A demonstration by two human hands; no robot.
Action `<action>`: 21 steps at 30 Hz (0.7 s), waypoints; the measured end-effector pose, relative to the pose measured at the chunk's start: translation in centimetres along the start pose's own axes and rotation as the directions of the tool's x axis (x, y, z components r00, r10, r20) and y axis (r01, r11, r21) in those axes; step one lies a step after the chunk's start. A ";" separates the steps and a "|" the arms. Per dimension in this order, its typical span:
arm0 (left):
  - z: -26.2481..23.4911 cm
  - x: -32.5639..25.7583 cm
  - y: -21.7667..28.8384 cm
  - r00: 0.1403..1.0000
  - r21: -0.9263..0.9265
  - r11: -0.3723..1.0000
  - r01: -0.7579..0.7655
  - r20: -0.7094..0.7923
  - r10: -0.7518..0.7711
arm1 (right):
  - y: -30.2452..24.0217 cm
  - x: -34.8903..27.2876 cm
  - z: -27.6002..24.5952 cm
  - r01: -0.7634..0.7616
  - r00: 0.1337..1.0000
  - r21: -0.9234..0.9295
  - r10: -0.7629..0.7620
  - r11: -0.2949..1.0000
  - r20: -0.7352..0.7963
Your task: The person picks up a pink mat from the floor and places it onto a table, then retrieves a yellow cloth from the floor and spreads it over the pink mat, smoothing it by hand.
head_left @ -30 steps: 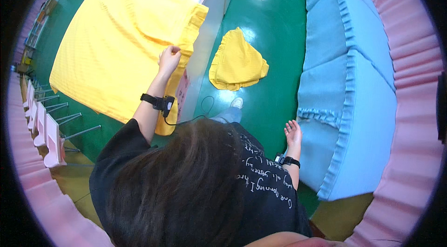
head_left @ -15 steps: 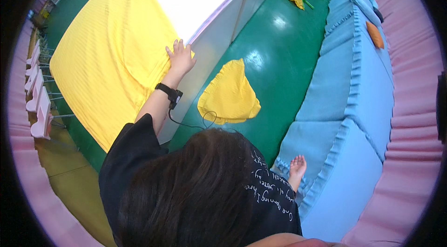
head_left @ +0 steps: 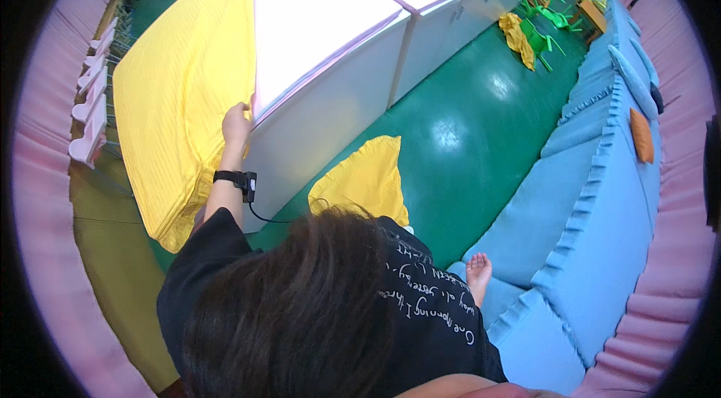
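My left hand (head_left: 236,126), with a black band and cable at its wrist, is at the edge of a large yellow cloth (head_left: 176,75). Its fingers are curled in at the border between the cloth and the white top (head_left: 323,19), closed on the cloth, though the fingertips are partly hidden. The cloth covers the left end of the long white unit and hangs down in folds at its near corner. My right hand (head_left: 478,272) is low at my right side, near the blue sofa, with nothing in it and its fingers loosely extended.
A second yellow cloth (head_left: 366,180) lies on the green floor (head_left: 451,135). Blue padded sofas (head_left: 556,210) line the right, with an orange cushion (head_left: 641,135). Green chairs (head_left: 541,41) and another yellow cloth (head_left: 517,39) are far off. Pale pink chairs (head_left: 90,128) stand left.
The left hand has gone from spread flat on the yellow cloth to fingers curled at its edge. The whole view has shifted. My right hand still hangs at my side.
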State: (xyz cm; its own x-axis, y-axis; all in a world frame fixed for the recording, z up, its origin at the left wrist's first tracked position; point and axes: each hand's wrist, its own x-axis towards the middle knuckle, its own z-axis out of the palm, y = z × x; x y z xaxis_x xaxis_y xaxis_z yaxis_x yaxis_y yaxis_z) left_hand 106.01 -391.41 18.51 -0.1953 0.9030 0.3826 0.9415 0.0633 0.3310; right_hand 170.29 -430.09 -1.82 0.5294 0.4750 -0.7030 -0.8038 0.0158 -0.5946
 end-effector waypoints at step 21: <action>2.9 1.6 4.9 0.171 -0.411 0.834 0.369 -0.852 -0.495 | -13.3 23.2 26.5 -0.090 0.941 -0.596 0.264 0.798 0.211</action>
State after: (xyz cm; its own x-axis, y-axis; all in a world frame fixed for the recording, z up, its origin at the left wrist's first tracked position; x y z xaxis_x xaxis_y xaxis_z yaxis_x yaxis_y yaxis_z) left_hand 111.15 -388.40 18.23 -0.7337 -0.2389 0.6361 0.5999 0.2117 0.7715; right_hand 186.12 -395.94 0.13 0.2294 0.6365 -0.7363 -0.5279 -0.5542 -0.6436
